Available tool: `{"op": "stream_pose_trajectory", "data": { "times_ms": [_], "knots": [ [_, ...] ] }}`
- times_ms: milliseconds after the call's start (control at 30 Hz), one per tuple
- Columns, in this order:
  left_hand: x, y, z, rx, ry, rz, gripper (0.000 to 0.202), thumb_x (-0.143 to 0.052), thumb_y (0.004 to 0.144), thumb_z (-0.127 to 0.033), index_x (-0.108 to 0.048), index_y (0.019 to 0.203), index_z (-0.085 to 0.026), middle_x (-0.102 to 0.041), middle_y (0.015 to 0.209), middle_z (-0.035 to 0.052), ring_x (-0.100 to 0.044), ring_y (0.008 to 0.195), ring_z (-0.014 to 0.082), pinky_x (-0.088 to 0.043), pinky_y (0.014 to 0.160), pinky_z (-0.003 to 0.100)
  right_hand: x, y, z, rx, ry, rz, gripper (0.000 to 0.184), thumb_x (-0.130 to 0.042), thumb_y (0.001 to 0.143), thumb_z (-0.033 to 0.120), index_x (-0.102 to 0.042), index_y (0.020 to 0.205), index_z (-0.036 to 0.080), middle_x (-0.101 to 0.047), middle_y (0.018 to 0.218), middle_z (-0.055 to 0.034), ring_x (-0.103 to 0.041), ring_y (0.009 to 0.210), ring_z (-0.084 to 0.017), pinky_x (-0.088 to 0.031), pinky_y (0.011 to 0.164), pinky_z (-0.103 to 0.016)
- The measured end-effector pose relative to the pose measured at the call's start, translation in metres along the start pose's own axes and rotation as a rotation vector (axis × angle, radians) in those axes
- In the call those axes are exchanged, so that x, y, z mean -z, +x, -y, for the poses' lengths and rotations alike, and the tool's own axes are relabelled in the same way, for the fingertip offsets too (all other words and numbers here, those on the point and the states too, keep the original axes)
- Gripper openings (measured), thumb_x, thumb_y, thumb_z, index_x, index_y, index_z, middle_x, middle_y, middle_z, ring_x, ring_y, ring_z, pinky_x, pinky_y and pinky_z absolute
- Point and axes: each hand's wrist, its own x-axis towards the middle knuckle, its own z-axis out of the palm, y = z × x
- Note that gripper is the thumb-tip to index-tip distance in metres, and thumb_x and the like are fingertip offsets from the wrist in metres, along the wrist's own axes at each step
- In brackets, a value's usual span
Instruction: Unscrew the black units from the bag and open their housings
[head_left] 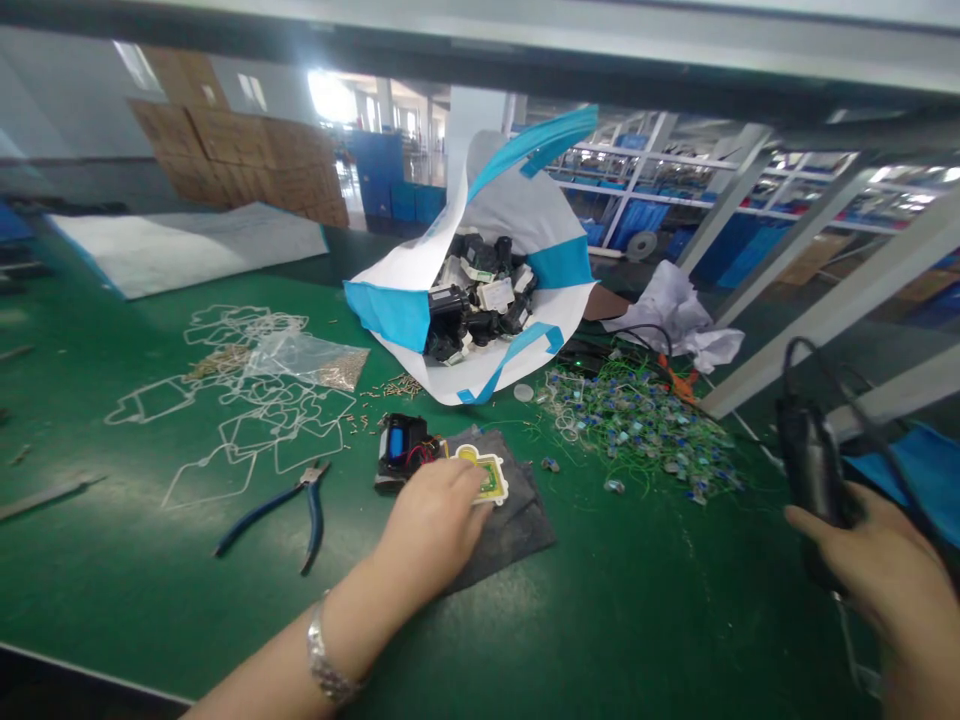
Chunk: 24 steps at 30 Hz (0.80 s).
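My left hand (439,515) has its fingers closed over a white plastic casing (469,455) with a yellow-green circuit board in it, and its fingertips cover part of the board. Touching the casing's left side is a black housing (401,450) with a blue part inside and thin red and dark wires. Both lie at a dark grey cloth (517,520) on the green table. Off to the right, my right hand (877,560) is wrapped round a black corded electric screwdriver (810,460), held upright above the table.
A white and blue sack (405,320) full of black and white housings lies behind. Blue-handled pliers (311,510), white wire frames (262,430) and loose screws (397,387) are left. A heap of green-wired parts (637,430) and slanted metal posts (840,310) stand right.
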Motion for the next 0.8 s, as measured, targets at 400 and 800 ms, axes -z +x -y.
{"op": "stream_pose_trajectory", "data": {
  "times_ms": [400,800],
  "knots": [
    [-0.021,-0.006,-0.014,-0.301,0.322,0.086,0.017,-0.037,0.081,-0.007,-0.054,0.084,-0.010,-0.060,0.078,0.0100,-0.057,0.071,0.0208,-0.046,0.063,0.036,0.013,-0.093,0.146,0.384,1.063,0.234,0.021,-0.064,0.051,0.015,-0.055,0.070,0.020,-0.053,0.056,-0.0019,-0.050,0.044,-0.019,-0.044,0.041,-0.037],
    [-0.025,-0.048,-0.011,-0.341,0.110,-0.116,0.016,-0.039,0.082,-0.012,-0.055,0.082,-0.012,-0.065,0.097,0.0126,-0.060,0.092,0.0216,-0.048,0.082,0.036,-0.071,-0.181,0.217,0.520,1.180,0.526,0.041,-0.062,0.057,0.010,-0.050,0.095,0.017,-0.056,0.061,0.0015,-0.053,0.054,-0.016,-0.044,0.057,-0.033]
  ]
}}
